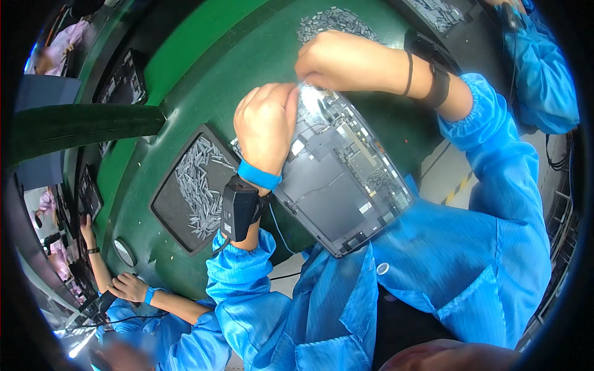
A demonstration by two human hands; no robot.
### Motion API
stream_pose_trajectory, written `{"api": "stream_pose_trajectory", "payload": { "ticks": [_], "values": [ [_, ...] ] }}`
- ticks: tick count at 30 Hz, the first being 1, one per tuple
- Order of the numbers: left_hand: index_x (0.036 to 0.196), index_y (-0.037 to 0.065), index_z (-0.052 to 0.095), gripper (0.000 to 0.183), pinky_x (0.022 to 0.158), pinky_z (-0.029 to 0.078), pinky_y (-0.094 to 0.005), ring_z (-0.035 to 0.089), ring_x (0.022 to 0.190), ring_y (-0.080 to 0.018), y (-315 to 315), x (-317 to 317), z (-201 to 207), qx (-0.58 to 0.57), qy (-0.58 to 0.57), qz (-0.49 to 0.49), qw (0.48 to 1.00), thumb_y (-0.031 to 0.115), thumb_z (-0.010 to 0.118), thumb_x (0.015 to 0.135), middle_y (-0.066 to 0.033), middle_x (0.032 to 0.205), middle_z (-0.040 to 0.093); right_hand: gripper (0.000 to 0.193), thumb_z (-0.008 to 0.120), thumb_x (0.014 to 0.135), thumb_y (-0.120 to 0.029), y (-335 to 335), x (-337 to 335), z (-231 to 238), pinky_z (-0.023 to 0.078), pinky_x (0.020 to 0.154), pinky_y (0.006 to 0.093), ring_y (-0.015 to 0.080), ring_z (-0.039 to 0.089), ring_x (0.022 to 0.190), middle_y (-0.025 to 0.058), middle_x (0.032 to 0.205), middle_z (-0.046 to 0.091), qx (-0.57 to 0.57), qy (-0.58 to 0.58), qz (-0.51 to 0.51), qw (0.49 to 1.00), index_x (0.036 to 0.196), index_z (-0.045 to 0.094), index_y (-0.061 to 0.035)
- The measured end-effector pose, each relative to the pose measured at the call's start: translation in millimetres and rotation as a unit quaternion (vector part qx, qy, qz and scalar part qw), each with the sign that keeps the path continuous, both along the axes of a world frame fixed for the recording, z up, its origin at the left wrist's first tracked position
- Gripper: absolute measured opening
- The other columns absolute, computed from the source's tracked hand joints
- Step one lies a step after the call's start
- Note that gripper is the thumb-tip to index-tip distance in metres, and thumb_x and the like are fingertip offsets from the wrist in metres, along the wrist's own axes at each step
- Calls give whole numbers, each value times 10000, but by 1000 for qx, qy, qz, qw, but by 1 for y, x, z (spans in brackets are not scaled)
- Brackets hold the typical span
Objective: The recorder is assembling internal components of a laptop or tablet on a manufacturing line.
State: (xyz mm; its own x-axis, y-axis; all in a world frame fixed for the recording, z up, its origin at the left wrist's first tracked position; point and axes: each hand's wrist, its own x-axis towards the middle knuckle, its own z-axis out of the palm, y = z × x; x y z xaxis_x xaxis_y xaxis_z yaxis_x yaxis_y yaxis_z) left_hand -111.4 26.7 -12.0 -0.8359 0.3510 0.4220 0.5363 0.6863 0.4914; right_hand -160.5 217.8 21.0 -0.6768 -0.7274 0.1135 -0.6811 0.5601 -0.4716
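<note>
My view is evenly bright at the middle and falls to black around the round fisheye rim, where straight edges bow and blue fringes show. I get hard white glare on the top of the device point(337, 207) and a soft sheen on the sleeves point(495, 127). The green table point(204, 93) looks dimmer. A light point(75, 349) flares lower left; I see the far left background softly.

We look down from head height through the left of two worn fisheye cameras, close above the hands point(265, 120), with a view so wide that the green worktop point(201, 93) bends toward the dark round rim.
</note>
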Motion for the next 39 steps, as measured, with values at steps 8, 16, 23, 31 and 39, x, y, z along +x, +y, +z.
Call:
{"api": "stream_pose_trajectory", "payload": {
  "ticks": [8,16,23,31,39],
  "values": [
    [900,4,692,104,709,518,-386,654,770,-310,-3,4,-7,-37,70,-15,997,75,669,829,-127,852,688,71,668,691,-58,1,0,0,545,633,398,331,661,702,151,695,637,57,161,104,980,684,641,6],
    [829,26,665,72,650,515,-384,642,707,-300,2,-2,-5,-107,86,-37,990,94,681,814,-110,791,661,135,655,704,-101,4,1,-5,504,588,408,307,602,667,113,652,545,50,154,76,984,664,550,-25],
    [840,30,667,87,660,511,-380,636,718,-299,-9,2,0,-112,66,-29,991,97,700,795,-108,806,654,143,656,708,-113,-7,3,-3,501,607,426,318,612,674,119,658,562,19,154,78,985,668,548,-27],
    [951,76,665,322,803,442,-401,556,910,-294,-3,64,29,-95,13,16,995,208,806,694,-72,962,605,162,700,750,-73,35,38,-4,518,796,388,285,609,919,95,959,655,-126,208,-11,970,903,673,-29],
    [942,59,670,290,802,446,-370,570,870,-265,-7,76,26,-39,-4,-7,999,125,808,696,-79,938,614,252,715,715,-51,35,90,-20,522,773,352,257,617,935,69,1087,662,-193,192,-28,962,965,690,-56]
  ]
}}
